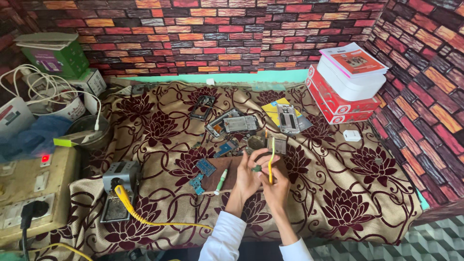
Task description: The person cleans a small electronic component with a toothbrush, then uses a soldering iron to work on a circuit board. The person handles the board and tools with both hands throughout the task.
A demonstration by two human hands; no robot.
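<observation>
My left hand pinches a small dark part between its fingertips. Close beside it, my right hand holds a yellow soldering iron upright, its tip pointing up near the part. The iron's yellow cable runs left across the cloth to a grey iron stand. Both hands hover over a brown work mat on the flowered cloth. A green-tipped pen tool lies on the mat just left of my left hand.
Blue circuit boards and opened phone frames lie scattered behind the hands. Red and white boxes are stacked at the back right, with a small white charger. A power strip, cables and containers crowd the left edge.
</observation>
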